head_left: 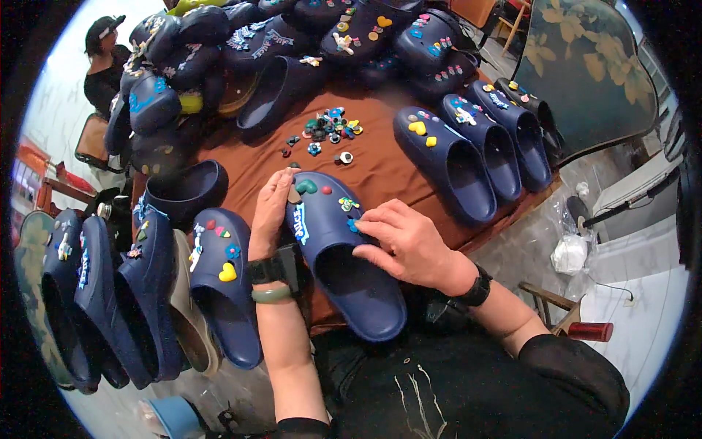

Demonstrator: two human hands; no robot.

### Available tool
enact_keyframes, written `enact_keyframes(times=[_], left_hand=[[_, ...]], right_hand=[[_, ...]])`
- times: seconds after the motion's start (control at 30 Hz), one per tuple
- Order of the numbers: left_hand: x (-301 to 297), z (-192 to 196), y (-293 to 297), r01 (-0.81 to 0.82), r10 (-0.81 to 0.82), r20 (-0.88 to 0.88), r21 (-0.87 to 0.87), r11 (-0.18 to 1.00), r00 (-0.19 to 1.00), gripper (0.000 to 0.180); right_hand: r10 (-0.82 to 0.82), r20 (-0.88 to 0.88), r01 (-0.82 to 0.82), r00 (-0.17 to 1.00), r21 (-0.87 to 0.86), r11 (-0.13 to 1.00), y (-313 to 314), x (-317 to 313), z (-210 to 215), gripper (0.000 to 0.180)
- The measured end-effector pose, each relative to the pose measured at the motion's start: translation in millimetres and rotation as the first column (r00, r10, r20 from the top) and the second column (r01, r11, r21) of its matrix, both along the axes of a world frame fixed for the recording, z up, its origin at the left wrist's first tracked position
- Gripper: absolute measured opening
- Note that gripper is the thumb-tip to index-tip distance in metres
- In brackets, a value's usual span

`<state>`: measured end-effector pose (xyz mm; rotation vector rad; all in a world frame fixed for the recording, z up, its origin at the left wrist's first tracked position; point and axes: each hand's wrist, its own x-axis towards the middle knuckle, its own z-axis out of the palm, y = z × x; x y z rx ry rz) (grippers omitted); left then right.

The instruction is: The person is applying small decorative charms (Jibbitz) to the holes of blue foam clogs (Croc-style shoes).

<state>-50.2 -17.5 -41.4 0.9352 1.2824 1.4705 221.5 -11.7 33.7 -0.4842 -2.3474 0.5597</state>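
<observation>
Right before me, between my left grip (272, 208) and my right grip (409, 249), is a clog (329, 227), toe pointing away, heel toward my body. Beyond it, a pile of charms (333, 128) lies on the tabletop (252, 157). A row of clogs (446, 164) lines my right; a second row (150, 285) is on my left. Behind the charms sits a heap of clogs (351, 33), a person (102, 80) past its left side.

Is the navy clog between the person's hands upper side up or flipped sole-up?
Upper side up: the navy clog shows its foot opening and a green charm on its toe.
</observation>
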Motion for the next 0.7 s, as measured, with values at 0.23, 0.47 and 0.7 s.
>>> enact_keyframes(times=[0.23,0.47,0.7], left_hand=[[59.1,80.2,-65.6,-0.217,0.281,-0.31,0.225,0.95,0.908,0.026],[117.2,89.8,-80.0,0.424,0.03,-0.961,0.149,0.893,0.276,0.045],[90.5,100.4,-65.7,0.499,0.055,-0.976,0.157,0.852,0.213,0.041]], right_hand=[[-0.026,0.065,0.021,0.998,0.075,0.997,-11.8,6.3,-7.2,0.042],[-0.07,0.024,0.072,0.997,-0.059,0.996,-11.5,18.2,-17.4,0.04],[-0.069,-0.104,0.051,0.992,-0.17,0.984,-3.9,3.3,-21.6,0.036]])
